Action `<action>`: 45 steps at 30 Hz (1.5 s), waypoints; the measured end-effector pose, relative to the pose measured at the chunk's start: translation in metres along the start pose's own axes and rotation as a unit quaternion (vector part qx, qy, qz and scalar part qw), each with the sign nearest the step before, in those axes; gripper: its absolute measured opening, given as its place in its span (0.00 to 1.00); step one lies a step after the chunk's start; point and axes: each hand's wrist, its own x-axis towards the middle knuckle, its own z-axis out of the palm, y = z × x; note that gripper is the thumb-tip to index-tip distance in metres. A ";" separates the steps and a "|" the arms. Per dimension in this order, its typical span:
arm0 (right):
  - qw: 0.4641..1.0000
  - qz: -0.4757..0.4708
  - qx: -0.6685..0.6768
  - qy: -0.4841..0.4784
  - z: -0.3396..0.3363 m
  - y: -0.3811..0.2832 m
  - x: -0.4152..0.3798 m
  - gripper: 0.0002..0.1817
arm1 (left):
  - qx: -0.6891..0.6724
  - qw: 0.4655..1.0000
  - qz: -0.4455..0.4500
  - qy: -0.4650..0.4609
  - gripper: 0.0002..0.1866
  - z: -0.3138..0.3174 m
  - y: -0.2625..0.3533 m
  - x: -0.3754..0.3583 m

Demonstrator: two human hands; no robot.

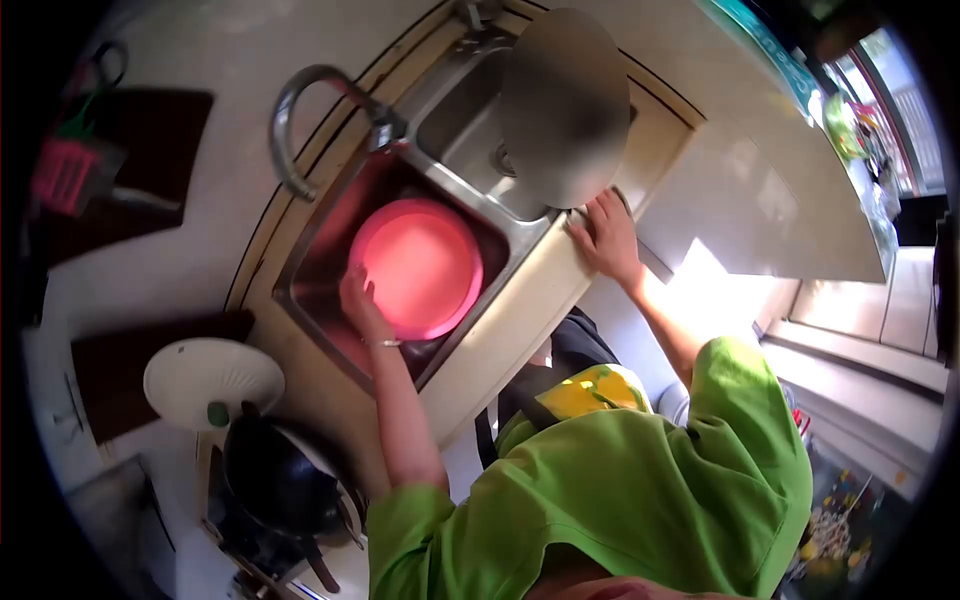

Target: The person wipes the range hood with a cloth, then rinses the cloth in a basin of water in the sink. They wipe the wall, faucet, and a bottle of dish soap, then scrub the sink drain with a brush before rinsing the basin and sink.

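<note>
Sleeves of a green shirt [640, 480] fill the near side, and both bare arms reach out from them toward the sink [320, 225]. The left hand [362, 298] lies against the left rim of a round pink basin [425, 265]. Its fingers are curled loosely onto the rim, touching it, though I cannot tell if they truly clasp it. The basin sits tilted in the nearer, left compartment of the sink. The right hand [605, 235] is open, fingers spread and pressed flat on the sink's front edge beside the right compartment, holding nothing. Near left, a dark wok [275, 475] stands by a white lid [210, 380]. Farther off, the curved tap [300, 110] arches over the sink's back edge.
</note>
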 end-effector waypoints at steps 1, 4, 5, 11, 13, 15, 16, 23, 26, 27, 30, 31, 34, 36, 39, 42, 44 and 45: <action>0.999 -0.005 0.023 -0.023 0.000 -0.016 -0.008 0.22 | -0.008 1.000 0.009 -0.012 0.18 0.000 0.006 0.000; 0.995 -0.045 0.084 -0.044 0.009 -0.043 -0.029 0.21 | -0.080 0.991 0.056 -0.086 0.23 0.002 0.040 0.012; 0.993 -0.062 0.092 -0.039 0.012 -0.049 -0.030 0.21 | -0.092 0.989 0.092 -0.074 0.22 0.010 0.059 0.015; 0.723 0.348 0.569 -0.180 0.054 -0.052 0.045 0.15 | -0.058 0.961 0.258 -0.082 0.20 0.048 0.133 0.054; 0.534 0.286 0.769 -0.202 0.048 -0.067 0.102 0.17 | -0.023 0.957 0.264 -0.122 0.18 0.058 0.149 0.056; 0.464 0.257 0.813 -0.239 0.038 -0.087 0.146 0.18 | -0.002 0.957 0.273 -0.095 0.17 0.065 0.159 0.052; 0.448 0.252 0.820 -0.250 0.023 -0.104 0.161 0.19 | 0.016 0.955 0.287 -0.072 0.15 0.067 0.161 0.051; 0.275 0.201 0.848 -0.406 0.020 -0.132 0.199 0.23 | -0.120 0.988 -0.024 -0.091 0.21 0.050 0.105 0.001; 0.339 0.276 0.796 -0.417 0.014 -0.142 0.195 0.22 | -0.206 0.958 0.035 -0.194 0.37 0.070 0.108 -0.022; 0.319 0.218 0.800 -0.458 0.022 -0.137 0.195 0.21 | -0.239 0.953 0.012 -0.188 0.31 0.075 0.110 -0.022; 0.356 0.238 0.776 -0.463 0.034 -0.130 0.186 0.21 | -0.127 0.975 0.068 -0.170 0.22 0.082 0.107 -0.023; 0.353 0.209 0.764 -0.498 0.034 -0.125 0.185 0.21 | -0.175 0.974 0.030 -0.140 0.18 0.079 0.100 -0.020; 0.417 0.250 0.726 -0.487 0.055 -0.105 0.178 0.16 | -0.277 0.956 0.016 -0.094 0.13 0.064 0.097 -0.020; 0.498 0.313 0.698 -0.410 0.072 -0.084 0.172 0.16 | -0.283 0.957 0.021 -0.067 0.15 0.043 0.086 -0.022; 0.680 0.155 0.642 -0.318 0.079 -0.071 0.189 0.16 | 0.129 0.981 0.059 -0.130 0.22 0.014 0.043 -0.001; 0.814 0.001 0.552 -0.180 0.065 -0.102 0.237 0.18 | 0.264 0.941 0.208 -0.049 0.29 0.014 0.058 0.008; 0.898 -0.169 0.406 -0.016 0.038 -0.147 0.266 0.21 | 0.272 0.917 0.290 -0.020 0.34 0.020 0.091 0.017; 0.918 -0.239 0.311 0.058 0.032 -0.165 0.278 0.23 | 0.269 0.918 0.292 -0.016 0.34 0.026 0.110 0.025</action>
